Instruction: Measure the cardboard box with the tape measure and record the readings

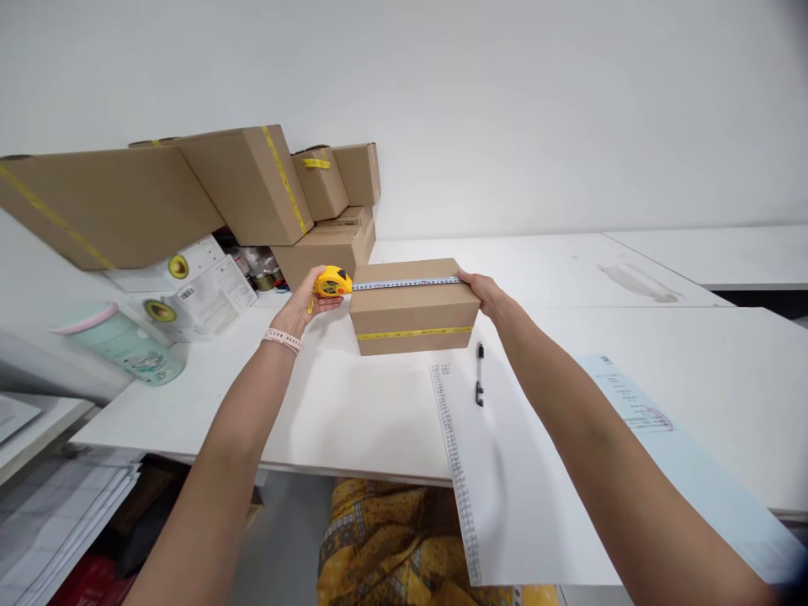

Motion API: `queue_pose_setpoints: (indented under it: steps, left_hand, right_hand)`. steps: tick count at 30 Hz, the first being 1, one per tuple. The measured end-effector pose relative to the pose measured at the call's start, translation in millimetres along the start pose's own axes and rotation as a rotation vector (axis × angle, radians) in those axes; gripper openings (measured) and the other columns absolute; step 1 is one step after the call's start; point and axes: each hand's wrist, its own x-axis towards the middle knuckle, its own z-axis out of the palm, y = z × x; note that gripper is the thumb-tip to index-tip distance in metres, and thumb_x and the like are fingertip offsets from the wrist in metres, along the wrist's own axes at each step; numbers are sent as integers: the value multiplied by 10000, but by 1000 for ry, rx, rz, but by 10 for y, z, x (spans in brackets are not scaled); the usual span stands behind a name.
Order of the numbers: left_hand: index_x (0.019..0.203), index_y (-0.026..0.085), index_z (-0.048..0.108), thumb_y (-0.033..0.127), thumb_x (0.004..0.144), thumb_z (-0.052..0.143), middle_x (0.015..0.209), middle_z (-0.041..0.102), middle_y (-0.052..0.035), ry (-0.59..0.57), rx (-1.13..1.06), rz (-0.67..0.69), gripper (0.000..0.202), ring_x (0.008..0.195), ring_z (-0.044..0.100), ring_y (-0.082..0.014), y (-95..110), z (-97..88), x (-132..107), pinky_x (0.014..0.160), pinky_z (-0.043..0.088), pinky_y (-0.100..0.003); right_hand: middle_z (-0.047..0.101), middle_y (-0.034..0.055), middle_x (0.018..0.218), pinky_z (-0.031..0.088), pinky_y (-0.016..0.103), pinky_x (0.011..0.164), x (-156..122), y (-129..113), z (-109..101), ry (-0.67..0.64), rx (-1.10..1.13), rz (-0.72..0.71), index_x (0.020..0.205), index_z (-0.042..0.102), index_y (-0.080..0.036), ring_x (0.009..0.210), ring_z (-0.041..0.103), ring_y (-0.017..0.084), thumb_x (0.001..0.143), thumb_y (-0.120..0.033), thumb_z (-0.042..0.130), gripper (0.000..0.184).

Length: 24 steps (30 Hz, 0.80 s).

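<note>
A closed brown cardboard box (410, 316) with a yellow tape band along its front side rests on the white table. Across its top lies the pulled-out blade of a yellow tape measure (332, 282), running from left to right. My left hand (309, 299) is closed around the tape measure's case, close to the box's left edge. At the right edge, my right hand (481, 290) is closed on the blade's end and touches the box's corner. A pen (480, 374) and an open spiral notebook (511, 480) lie in front of the box.
Several cardboard boxes (246, 185) are stacked at the back left against the wall. Below them are white boxes with avocado pictures (189, 295) and a mint-green tumbler (126, 345). A pale blue printed sheet (669, 438) lies on the right of the white table (372, 412).
</note>
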Motion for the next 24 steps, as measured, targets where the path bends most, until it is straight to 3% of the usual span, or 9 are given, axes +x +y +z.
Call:
queue_pose_setpoints:
  steps: [8, 13, 16, 18, 20, 22, 24]
  left_hand:
    - [973, 149, 688, 599, 786, 662, 824, 739, -103, 11, 71, 7, 488, 637, 694, -220, 13, -17, 23, 627, 579, -337]
    - [981, 163, 679, 580, 779, 690, 860, 731, -83, 67, 102, 57, 463, 685, 700, -208, 22, 25, -28, 663, 568, -323]
    - [981, 173, 688, 494, 799, 708, 900, 733, -85, 80, 99, 152, 370, 785, 707, -213, 110, 39, -197, 734, 573, -326]
    - [986, 193, 704, 472, 799, 724, 947, 743, -85, -18, 90, 243, 336, 873, 706, -243, 147, 27, -437, 776, 578, -350]
    - [984, 197, 726, 466, 799, 726, 1003, 749, -95, -194, 116, 303, 326, 925, 697, -283, 91, 31, -789, 787, 582, -385]
    - [940, 181, 744, 419, 783, 733, 1011, 740, -113, -368, 197, 267, 285, 853, 691, -267, -105, 98, -1216, 728, 584, -379]
    - [1053, 217, 737, 388, 734, 771, 1024, 719, -88, -579, 153, 143, 363, 721, 664, -204, -425, 255, -1639, 650, 586, -356]
  right_hand:
    - [713, 110, 902, 530, 354, 681, 18, -5, -16, 68, -65, -13, 871, 654, -175, 799, 653, 222, 805, -436, 765, 291]
    - [636, 102, 765, 497, 391, 724, -66, -91, -14, 277, -406, -138, 698, 570, -222, 803, 607, 256, 759, -450, 811, 337]
    - [610, 84, 740, 479, 401, 733, -108, -196, -31, 284, -477, -150, 653, 524, -228, 755, 571, 230, 790, -455, 786, 372]
    - [596, 59, 726, 469, 372, 727, -124, -298, -47, 265, -365, -197, 647, 499, -226, 720, 539, 190, 842, -461, 739, 388]
    - [581, 33, 719, 464, 330, 739, -145, -414, -48, 231, -211, -322, 660, 491, -220, 725, 525, 159, 895, -477, 686, 398]
    - [574, 14, 718, 459, 300, 763, -186, -515, -12, 134, -121, -454, 673, 507, -213, 750, 524, 143, 914, -506, 663, 410]
    - [572, 4, 713, 450, 293, 767, -243, -567, 72, -24, -136, -529, 675, 544, -206, 748, 512, 137, 885, -540, 692, 421]
